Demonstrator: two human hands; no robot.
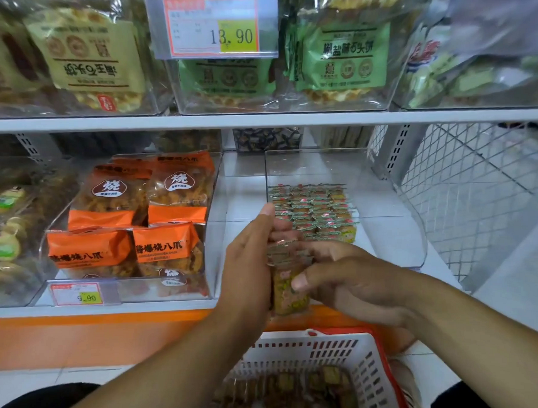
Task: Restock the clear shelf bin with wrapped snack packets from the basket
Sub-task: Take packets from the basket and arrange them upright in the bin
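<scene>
Snack packets [290, 282] are being pinched between both hands' fingers [310, 278]; clear shelf bin [409, 229] is filling partway, basket [352, 353] still holding more.

Four orange snack bags [146, 214] in one bin, two price tags [212, 25], one white basket [343, 354].

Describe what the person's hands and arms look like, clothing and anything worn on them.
Both forearms are bare up to the frame's lower edge, with no sleeves in view. The left hand and the right hand wear no gloves, and no rings, watch, bracelet or wristband can be seen. The nails that show are short and unpainted. No markings or bandages show on either arm.
</scene>
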